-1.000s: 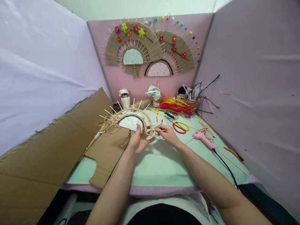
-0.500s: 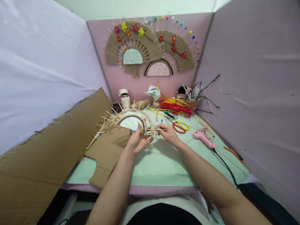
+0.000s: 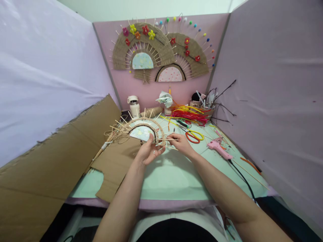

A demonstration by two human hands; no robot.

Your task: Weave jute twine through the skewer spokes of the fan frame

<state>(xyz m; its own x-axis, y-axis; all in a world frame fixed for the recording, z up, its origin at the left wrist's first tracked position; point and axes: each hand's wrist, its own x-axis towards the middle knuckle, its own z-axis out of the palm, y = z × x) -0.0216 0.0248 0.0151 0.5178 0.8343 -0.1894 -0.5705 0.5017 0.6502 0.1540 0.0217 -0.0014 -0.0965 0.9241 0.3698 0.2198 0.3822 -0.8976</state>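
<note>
small fan: centre of frame, held up over the pale green tabletop (image 3: 174,188); half-round small fan (image 3: 138,132) with blue floral panel, dark edging, twine arc, sticks radiating out
left hand: grasping the fan, left hand (image 3: 148,153) under its lower edge, thumb on the panel's front, ring on one finger
right hand: right hand (image 3: 179,143) pinching part of the fan at its right edge, just beside the left fingers; stick or twine, cannot tell which
cardboard: cut cardboard sheet (image 3: 111,174) flat at lower left of centre; bigger cardboard piece (image 3: 63,141) slanting along left side
scissors: right of the right hand, scissors (image 3: 187,132) with red-orange and yellow handles
glue gun: pink glue gun (image 3: 220,150), right of centre, black cable running toward lower right
back row, middle of frame: white flask (image 3: 135,108), twine spool (image 3: 152,111), red/yellow pipe cleaners (image 3: 190,116), pot with twigs (image 3: 207,112)
backboard: pink, upper middle; two large woven fans (image 3: 121,55) overlapping, flowers attached
</note>
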